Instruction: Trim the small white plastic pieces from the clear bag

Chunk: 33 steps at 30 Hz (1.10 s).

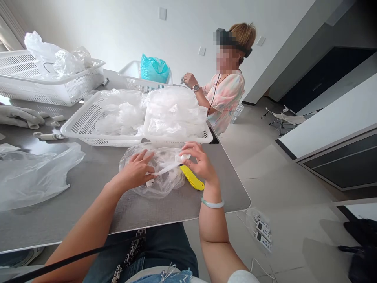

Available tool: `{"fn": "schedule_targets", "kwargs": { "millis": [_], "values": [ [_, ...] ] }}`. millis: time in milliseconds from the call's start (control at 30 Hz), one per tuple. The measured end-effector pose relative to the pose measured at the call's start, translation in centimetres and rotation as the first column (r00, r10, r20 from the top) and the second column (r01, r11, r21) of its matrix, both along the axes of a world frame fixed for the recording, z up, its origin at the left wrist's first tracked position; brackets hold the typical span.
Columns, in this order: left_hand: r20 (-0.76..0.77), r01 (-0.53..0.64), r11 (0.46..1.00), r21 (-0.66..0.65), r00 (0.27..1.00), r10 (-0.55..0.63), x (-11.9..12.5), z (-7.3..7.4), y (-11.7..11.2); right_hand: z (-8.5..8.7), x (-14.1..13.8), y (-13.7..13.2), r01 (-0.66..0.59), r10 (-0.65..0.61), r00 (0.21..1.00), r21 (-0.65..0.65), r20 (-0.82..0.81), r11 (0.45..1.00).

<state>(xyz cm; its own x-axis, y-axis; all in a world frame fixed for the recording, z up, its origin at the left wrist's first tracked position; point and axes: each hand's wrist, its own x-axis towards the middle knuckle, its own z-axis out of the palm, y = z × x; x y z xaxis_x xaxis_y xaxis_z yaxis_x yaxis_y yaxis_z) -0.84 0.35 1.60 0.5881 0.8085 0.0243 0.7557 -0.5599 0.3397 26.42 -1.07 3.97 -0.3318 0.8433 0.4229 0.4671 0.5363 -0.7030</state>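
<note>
A crumpled clear plastic bag lies near the table's front right, between my two hands. My left hand rests over its left side, fingers partly spread, with a taut edge of the film between thumb and finger. A small white piece shows under that thumb. My right hand is closed at the bag's right side, thumb and fingers around a small white object whose kind I cannot make out. Just below the right hand lies a yellow-handled tool, its dark front end partly hidden.
Behind the bag stand two white baskets heaped with clear bags. Farther back are a larger basket and one holding a turquoise bag. Loose film, gloves and pipe pieces lie left. A person stands beyond.
</note>
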Motion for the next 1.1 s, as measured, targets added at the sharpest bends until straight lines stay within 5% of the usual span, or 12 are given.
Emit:
{"fn": "schedule_targets", "kwargs": {
  "millis": [133, 233, 367, 533, 700, 800, 900, 1000, 1100],
  "values": [
    [-0.047, 0.056, 0.997, 0.056, 0.997, -0.053, 0.7, -0.1, -0.4, -0.5, -2.7, 0.3, 0.060, -0.056, 0.998, 0.123, -0.032, 0.991],
    [-0.022, 0.069, 0.995, 0.072, 0.997, -0.068, 0.7, -0.2, -0.4, -1.4, -3.4, 0.9, 0.039, -0.047, 0.990, 0.059, 0.134, 0.998],
    [0.087, 0.070, 0.997, 0.043, 0.993, -0.074, 0.3, -0.4, -0.1, -1.5, -2.2, 1.2, 0.078, -0.076, 0.990, -0.006, 0.116, 0.997],
    [0.255, -0.093, 0.996, -0.014, 0.962, 0.093, 0.7, -1.1, 0.8, -1.6, -2.5, 1.2, 0.046, 0.031, 0.942, -0.219, 0.334, 0.975],
    [0.383, -0.157, 0.984, -0.081, 0.907, 0.176, 1.8, -0.9, 0.8, -2.1, -4.6, 1.3, 0.199, -0.079, 0.884, -0.218, 0.461, 0.955],
    [0.412, -0.103, 0.993, -0.060, 0.904, 0.119, 1.8, 1.7, 1.0, -0.9, -4.5, 1.5, 0.139, -0.042, 0.911, -0.208, 0.411, 0.968],
    [0.379, -0.052, 0.998, 0.039, 0.925, 0.034, 2.2, 6.6, 2.8, 2.6, -3.0, 2.7, 0.023, 0.009, 0.941, -0.093, 0.337, 0.995],
    [0.319, -0.088, 0.955, 0.283, 0.948, -0.008, 4.2, 12.5, 6.0, 7.6, -1.5, 5.8, 0.103, -0.165, 0.941, 0.213, 0.295, 0.971],
    [0.263, -0.193, 0.869, 0.456, 0.962, 0.075, 7.3, 16.0, 9.8, 11.0, -1.2, 10.5, 0.297, -0.419, 0.878, 0.423, 0.232, 0.856]
  ]
}}
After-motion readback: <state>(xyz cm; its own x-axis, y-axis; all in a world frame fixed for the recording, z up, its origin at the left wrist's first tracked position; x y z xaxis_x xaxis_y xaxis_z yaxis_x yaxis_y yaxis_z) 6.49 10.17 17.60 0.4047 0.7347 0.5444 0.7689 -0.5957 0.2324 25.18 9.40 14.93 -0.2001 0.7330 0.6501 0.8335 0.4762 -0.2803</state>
